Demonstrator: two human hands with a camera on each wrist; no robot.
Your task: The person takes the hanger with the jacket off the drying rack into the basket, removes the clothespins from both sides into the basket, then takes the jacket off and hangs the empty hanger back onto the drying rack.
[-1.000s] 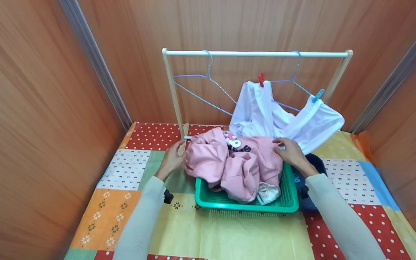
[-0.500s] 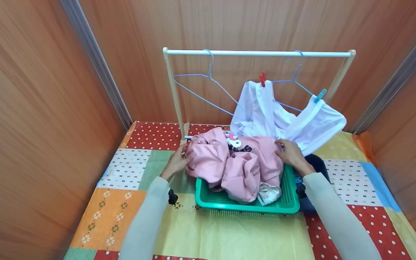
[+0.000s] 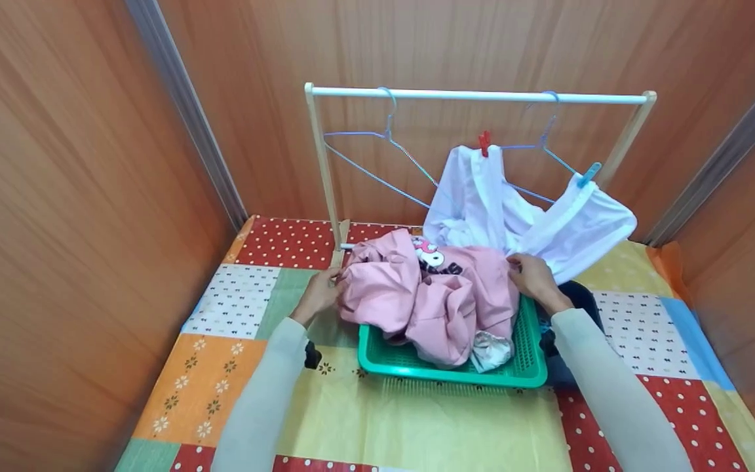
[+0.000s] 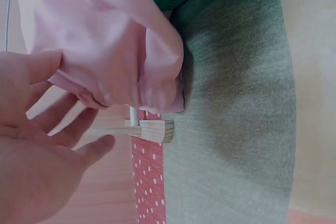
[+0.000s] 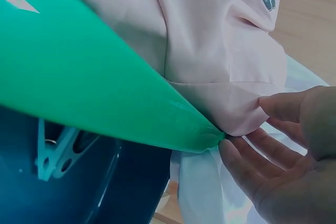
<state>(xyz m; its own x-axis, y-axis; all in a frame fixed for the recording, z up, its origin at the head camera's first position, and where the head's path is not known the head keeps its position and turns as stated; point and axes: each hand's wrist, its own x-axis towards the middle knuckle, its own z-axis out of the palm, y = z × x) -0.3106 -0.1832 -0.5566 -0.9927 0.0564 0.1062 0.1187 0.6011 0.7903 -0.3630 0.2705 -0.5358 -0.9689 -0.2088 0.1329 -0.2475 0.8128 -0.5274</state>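
A pink garment with a cartoon print lies bunched in and over the green basket. My left hand is at its left side; in the left wrist view the thumb lies on the near face of the cloth, while fingers reach behind its edge. At the right side, my right hand pinches the cloth by the basket's far right corner. The right wrist view has the thumb on the pink fabric, fingers beneath. A small white crumpled cloth sits in the basket's front right.
Behind stands a rack with a white rail. One wire hanger hangs bare; another bears a white garment held by a red peg and a blue peg. A dark blue container with pegs is beside the basket.
My left hand has come in from beside the rack's foot to the pink garment's left edge. My right hand stays at the right edge. The head view has shifted slightly.
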